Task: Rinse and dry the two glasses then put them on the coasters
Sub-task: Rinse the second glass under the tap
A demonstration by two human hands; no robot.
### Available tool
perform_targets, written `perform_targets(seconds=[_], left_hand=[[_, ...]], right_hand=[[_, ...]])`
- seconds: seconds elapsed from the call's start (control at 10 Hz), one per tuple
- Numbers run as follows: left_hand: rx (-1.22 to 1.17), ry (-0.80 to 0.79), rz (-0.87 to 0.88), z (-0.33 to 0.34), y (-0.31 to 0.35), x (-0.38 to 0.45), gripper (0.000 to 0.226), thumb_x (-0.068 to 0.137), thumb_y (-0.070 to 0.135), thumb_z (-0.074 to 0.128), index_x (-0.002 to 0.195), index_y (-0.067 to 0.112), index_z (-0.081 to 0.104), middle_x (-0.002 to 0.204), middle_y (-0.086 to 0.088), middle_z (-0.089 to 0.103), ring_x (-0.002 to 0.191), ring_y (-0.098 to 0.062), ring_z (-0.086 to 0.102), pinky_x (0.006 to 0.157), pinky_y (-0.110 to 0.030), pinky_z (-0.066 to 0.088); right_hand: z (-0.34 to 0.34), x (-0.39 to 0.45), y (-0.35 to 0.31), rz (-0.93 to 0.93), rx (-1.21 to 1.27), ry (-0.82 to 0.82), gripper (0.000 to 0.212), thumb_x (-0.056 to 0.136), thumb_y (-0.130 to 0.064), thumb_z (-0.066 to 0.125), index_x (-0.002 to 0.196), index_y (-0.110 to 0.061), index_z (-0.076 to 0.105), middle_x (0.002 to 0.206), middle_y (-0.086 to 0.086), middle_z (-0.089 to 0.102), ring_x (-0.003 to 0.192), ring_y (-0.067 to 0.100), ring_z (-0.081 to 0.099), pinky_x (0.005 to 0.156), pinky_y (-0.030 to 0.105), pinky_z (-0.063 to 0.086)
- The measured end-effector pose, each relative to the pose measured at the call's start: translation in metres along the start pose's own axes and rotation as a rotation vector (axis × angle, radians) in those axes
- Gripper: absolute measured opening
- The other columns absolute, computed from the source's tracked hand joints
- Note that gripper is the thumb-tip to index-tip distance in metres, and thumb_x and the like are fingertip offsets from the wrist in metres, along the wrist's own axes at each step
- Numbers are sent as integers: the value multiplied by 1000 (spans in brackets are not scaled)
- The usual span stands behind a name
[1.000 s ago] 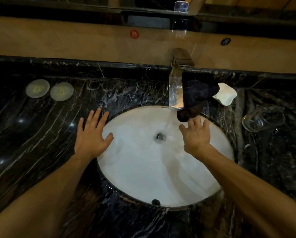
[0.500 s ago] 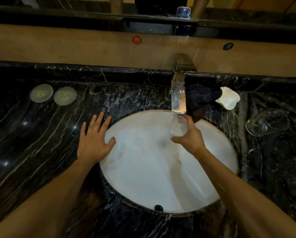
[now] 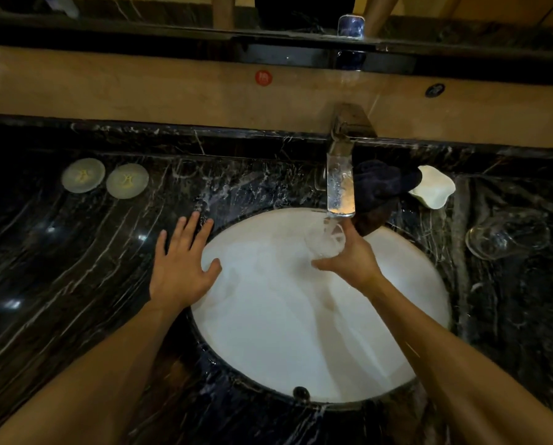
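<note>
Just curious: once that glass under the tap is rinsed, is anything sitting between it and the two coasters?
Nothing visible does. The glass is in the right hand; toward the coasters lies bare counter, with only the left hand resting at the sink rim.

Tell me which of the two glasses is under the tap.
The glass in the right hand, over the sink; the other glass sits on the counter, far right.

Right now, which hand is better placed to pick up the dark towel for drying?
The left hand: it lies flat and free on the counter. The right hand holds the glass under the faucet, beside the towel.
</note>
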State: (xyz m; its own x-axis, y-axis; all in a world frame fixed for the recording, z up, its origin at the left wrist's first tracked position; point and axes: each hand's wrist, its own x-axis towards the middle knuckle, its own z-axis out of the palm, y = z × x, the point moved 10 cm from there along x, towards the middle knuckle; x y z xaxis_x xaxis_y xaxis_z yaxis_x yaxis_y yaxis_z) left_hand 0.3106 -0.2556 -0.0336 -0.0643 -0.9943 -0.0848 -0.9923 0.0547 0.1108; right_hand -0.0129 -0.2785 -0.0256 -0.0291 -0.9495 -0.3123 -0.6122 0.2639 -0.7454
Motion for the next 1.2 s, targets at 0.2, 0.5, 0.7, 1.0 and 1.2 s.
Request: perform_targets(seconds=[0.2, 0.5, 0.7, 1.0, 1.2], left_hand=[[4, -12, -1, 1, -1, 0, 79, 85, 58, 31, 156, 29, 15, 166, 1, 5, 152, -21, 4, 121, -53, 8], [-4, -13, 2, 1, 0, 1, 79, 85, 59, 31, 156, 29, 15, 165, 1, 4, 152, -20, 3, 121, -52, 8], [-2, 7, 12, -1, 0, -1, 78, 85, 57, 33, 155, 26, 20, 165, -1, 10, 152, -23, 9, 120, -54, 10], [-10, -6, 5, 0, 0, 0, 78, 85, 58, 31, 156, 28, 17, 165, 1, 7, 152, -22, 5, 121, -54, 7], [-6, -8, 5, 0, 0, 0, 79, 84, 58, 31, 156, 28, 17, 165, 0, 8, 152, -22, 6, 121, -54, 8]], right_hand=[[-6, -1, 0, -19, 61, 76, 92, 62, -15, 89, 138, -30, 39, 127, -2, 56, 100, 19, 56, 75, 30, 47], [7, -10, 10, 10, 4, -28, 92, 65, -16, 89, 140, -28, 37, 128, -5, 52, 105, 12, 49, 81, 26, 43], [9, -8, 16, 23, 42, 43, 91, 65, -21, 89, 140, -27, 38, 129, -4, 56, 113, 19, 54, 84, 26, 41], [15, 1, 17, -1, -48, -21, 95, 63, -18, 90, 142, -26, 38, 133, -3, 55, 114, 19, 53, 86, 26, 42], [8, 7, 15, -29, -25, 7, 91, 65, -18, 88, 141, -26, 40, 132, -2, 55, 113, 18, 54, 86, 28, 46]])
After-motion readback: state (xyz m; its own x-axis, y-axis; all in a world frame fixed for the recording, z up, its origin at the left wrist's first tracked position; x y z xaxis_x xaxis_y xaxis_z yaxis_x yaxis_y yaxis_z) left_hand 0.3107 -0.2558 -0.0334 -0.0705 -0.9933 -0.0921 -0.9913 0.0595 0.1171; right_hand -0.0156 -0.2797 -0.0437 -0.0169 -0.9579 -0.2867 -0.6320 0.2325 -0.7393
